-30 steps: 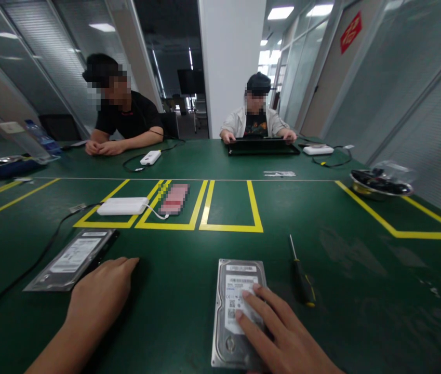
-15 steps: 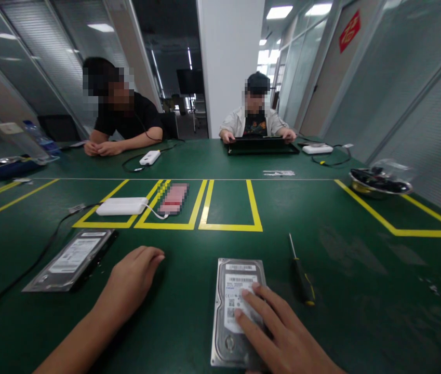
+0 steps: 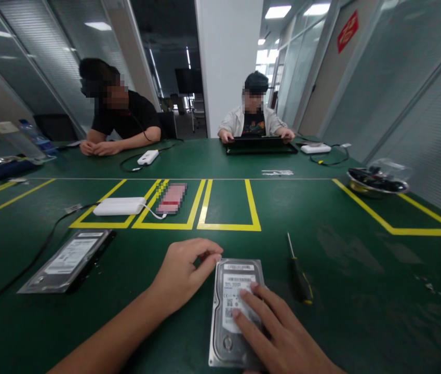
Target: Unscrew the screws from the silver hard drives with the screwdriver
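Note:
A silver hard drive (image 3: 220, 332) with a white label lies on the green table (image 3: 165, 343) in front of me. My right hand (image 3: 278, 327) rests on its right side, fingers spread over the label. At the drive's top left corner is my left hand (image 3: 189, 270), thumb and forefinger pinched together; whatever is between the fingertips is too small to make out. To the right of the drive lies a screwdriver (image 3: 302, 283) with a black and yellow handle. A second hard drive (image 3: 68, 259) lies at the left, partly over something dark.
Beyond the hands are yellow tape outlines, a white power bank (image 3: 119, 206) cabled to a pink phone (image 3: 171, 199), and a black cable at left. A metal bowl (image 3: 376, 184) stands at the right. Two people sit across the table, one holding a black panel (image 3: 261, 146).
My left hand has moved right, from beside the second drive to the top left corner of the near drive. My right hand stays on the near drive.

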Available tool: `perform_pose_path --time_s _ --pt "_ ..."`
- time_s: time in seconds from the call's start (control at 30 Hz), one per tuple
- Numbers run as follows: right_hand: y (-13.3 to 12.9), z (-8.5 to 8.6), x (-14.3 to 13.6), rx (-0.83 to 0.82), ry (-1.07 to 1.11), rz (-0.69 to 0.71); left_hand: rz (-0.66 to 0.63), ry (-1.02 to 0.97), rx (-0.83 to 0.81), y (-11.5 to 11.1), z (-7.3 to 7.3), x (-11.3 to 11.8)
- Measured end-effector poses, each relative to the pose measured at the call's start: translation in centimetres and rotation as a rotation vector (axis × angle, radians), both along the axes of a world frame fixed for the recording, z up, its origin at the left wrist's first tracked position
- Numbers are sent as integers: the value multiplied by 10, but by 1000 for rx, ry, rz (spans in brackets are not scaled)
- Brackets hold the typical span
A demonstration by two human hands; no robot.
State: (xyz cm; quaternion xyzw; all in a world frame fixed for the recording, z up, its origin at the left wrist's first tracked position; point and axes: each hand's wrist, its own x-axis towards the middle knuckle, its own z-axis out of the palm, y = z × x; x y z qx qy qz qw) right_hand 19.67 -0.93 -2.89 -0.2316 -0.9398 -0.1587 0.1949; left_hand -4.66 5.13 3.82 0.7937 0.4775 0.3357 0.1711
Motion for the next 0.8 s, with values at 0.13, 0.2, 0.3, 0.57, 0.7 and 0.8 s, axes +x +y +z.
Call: perform_pose_path --time_s 0.13,0.2,0.3,0.57,0.7,0.8 --pt "0 -1 0 -10 2 -4 -39 -61 -83 7 2 20" --pt "0 -2 0 -17 15 -5 -72 -65 -148 10 3 27" --pt "0 -4 1 -30 57 -14 -130 -30 -177 16 3 36" --pt "-1 -11 4 -57 97 -25 -312 -7 -137 36 -3 49" --pt "-1 -9 3 -53 90 -22 -381 -15 -165 44 -5 54" --pt "0 -7 3 -36 87 -28 -412 -7 -202 50 -5 57"
